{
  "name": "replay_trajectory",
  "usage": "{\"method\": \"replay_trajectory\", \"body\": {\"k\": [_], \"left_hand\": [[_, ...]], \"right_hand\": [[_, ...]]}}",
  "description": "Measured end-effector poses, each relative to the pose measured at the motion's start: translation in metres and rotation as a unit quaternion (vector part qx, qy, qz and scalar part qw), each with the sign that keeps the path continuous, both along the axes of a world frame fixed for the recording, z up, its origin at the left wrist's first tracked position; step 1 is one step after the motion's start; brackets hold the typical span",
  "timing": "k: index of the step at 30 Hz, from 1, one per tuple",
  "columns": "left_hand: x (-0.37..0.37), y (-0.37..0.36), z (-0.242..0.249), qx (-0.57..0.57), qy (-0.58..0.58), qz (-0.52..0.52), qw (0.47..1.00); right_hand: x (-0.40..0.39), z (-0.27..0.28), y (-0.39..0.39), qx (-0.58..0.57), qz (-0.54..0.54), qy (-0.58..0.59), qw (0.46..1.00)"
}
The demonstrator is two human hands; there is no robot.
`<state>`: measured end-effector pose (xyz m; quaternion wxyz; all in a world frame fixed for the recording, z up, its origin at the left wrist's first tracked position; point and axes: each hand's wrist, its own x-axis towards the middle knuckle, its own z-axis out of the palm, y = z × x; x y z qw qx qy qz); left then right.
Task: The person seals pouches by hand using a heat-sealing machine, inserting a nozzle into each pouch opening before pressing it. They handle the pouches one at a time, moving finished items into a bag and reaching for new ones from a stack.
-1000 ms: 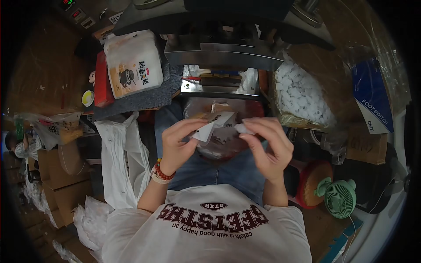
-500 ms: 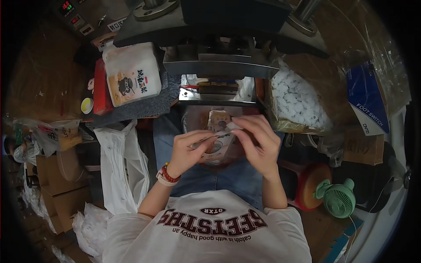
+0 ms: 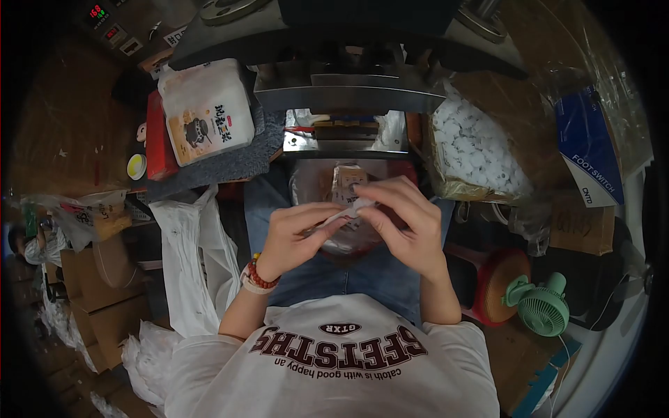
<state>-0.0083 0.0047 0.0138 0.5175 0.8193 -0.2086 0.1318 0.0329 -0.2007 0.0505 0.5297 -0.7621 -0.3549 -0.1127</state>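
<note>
Both hands meet over the lap, a small white piece against a thin pale pouch

The dark metal machine (image 3: 348, 99) spans the far middle, its bright-edged opening facing the person. Near left, a crumpled white plastic bag (image 3: 189, 230) hangs beside the legs. At right stands an open carton lined with clear film, holding a heap of small white pieces (image 3: 477, 153). At far left, a stack of white printed pouches (image 3: 209, 111) rests on a grey cloth (image 3: 226, 166), with a red box (image 3: 160, 136) beside it; a blue-and-white box (image 3: 591, 157) stands at far right. A clear plastic bag (image 3: 306, 182) lies between the thighs, with tan printed packets (image 3: 347, 180) in or on it. Near right is a small green fan (image 3: 543, 312).

Above the clear bag, the left hand (image 3: 289, 233) pinches the thin pale pouch (image 3: 333, 220) between thumb and fingers, the pouch seen nearly edge-on. The right hand (image 3: 408, 226) has thumb and fingertips closed on the small white piece (image 3: 360, 204), at the pouch's near-right end. The two sets of fingertips are close together, so both hands appear to be working at one spot. Whether the piece is inside the pouch or only against its edge, I cannot tell.
</note>
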Motion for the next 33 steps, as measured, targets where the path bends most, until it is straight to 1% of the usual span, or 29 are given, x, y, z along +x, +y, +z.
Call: {"method": "replay_trajectory", "body": {"k": [1,2,3,4,5,6,8,9,10,11,12,13,14,15,16,18,19,20,21,22,23,24,25,27,28,30,31,32,33], "left_hand": [[0.003,-0.002,-0.014,-0.044,0.134,-0.01,0.99],[0.006,-0.005,-0.025,-0.087,0.264,-0.02,0.96],[0.011,-0.011,-0.034,-0.087,0.26,-0.02,0.962],[0.017,-0.017,-0.041,-0.179,0.298,-0.001,0.938],[0.02,-0.021,-0.044,-0.269,0.337,0.017,0.902],[0.029,-0.021,-0.039,-0.296,0.375,0.036,0.878],[0.047,-0.02,-0.021,-0.396,0.398,0.025,0.827],[0.059,-0.015,-0.026,-0.383,0.397,0.02,0.834],[0.068,-0.014,-0.023,-0.384,0.394,0.021,0.835],[0.076,-0.013,-0.02,-0.404,0.397,0.017,0.824],[0.082,-0.013,-0.018,-0.424,0.4,0.014,0.813],[0.085,-0.012,-0.016,-0.429,0.405,0.014,0.807],[0.086,-0.013,-0.017,-0.427,0.402,0.014,0.81],[0.089,-0.015,-0.019,-0.44,0.396,0.008,0.806],[0.089,-0.015,-0.024,-0.455,0.392,0.005,0.8],[0.089,-0.007,-0.026,-0.431,0.4,0.014,0.809],[0.09,0.002,-0.022,-0.254,0.378,0.045,0.889],[0.091,0.012,-0.019,-0.069,0.343,0.078,0.934],[0.088,0.022,-0.017,-0.083,0.249,0.152,0.953],[0.088,0.043,-0.015,0.088,0.076,0.279,0.953],[0.085,0.066,-0.013,0.255,-0.098,0.385,0.882],[0.077,0.082,-0.014,0.385,-0.06,0.439,0.809],[0.067,0.098,-0.023,0.387,-0.059,0.443,0.807],[0.04,0.117,-0.042,0.458,0.01,0.322,0.829],[0.024,0.11,-0.032,0.462,0.017,0.264,0.847],[0.007,0.116,-0.04,0.44,-0.036,0.217,0.871],[0.003,0.115,-0.039,0.416,-0.108,0.242,0.87],[-0.002,0.115,-0.038,0.417,-0.106,0.242,0.869],[-0.003,0.111,-0.031,0.299,0.004,0.262,0.918]], "right_hand": [[0.002,-0.005,0.0,0.001,-0.001,-0.002,1.0],[0.005,-0.011,0.001,-0.016,-0.055,0.015,0.998],[0.008,-0.014,0.001,-0.032,-0.108,0.031,0.993],[0.01,-0.009,-0.006,-0.027,-0.138,0.03,0.99],[0.011,-0.004,-0.018,-0.022,-0.168,0.033,0.985],[0.014,-0.001,-0.028,0.028,-0.187,0.043,0.981],[0.02,0.014,-0.05,-0.023,-0.257,0.031,0.966],[0.029,0.016,-0.055,-0.049,-0.292,0.011,0.955],[0.04,0.013,-0.059,-0.048,-0.29,0.009,0.956],[0.052,0.003,-0.063,-0.149,-0.334,-0.034,0.93],[0.062,-0.008,-0.066,-0.246,-0.374,-0.076,0.891],[0.069,-0.022,-0.069,-0.244,-0.373,-0.077,0.892],[0.076,-0.037,-0.072,-0.264,-0.371,-0.047,0.889],[0.082,-0.04,-0.071,-0.284,-0.368,-0.018,0.885],[0.083,-0.041,-0.073,-0.283,-0.365,-0.019,0.887],[0.079,-0.038,-0.073,-0.306,-0.37,0.03,0.877],[0.08,-0.037,-0.075,-0.302,-0.368,0.024,0.879],[0.08,-0.036,-0.077,-0.303,-0.359,0.055,0.881],[0.082,-0.035,-0.078,-0.304,-0.349,0.085,0.883],[0.082,-0.035,-0.078,-0.301,-0.344,0.081,0.886],[0.081,-0.036,-0.078,-0.304,-0.35,-0.004,0.886],[0.08,-0.036,-0.077,-0.304,-0.354,-0.089,0.88],[0.08,-0.035,-0.076,-0.302,-0.35,-0.09,0.882],[0.079,-0.03,-0.074,-0.351,-0.332,-0.049,0.874],[0.082,-0.03,-0.072,-0.346,-0.333,-0.048,0.876],[0.09,-0.028,-0.074,-0.415,-0.303,-0.077,0.854],[0.091,-0.025,-0.075,-0.414,-0.303,-0.077,0.855],[0.09,-0.019,-0.077,-0.393,-0.31,-0.107,0.859],[0.09,-0.011,-0.077,-0.373,-0.316,-0.141,0.861]]}}
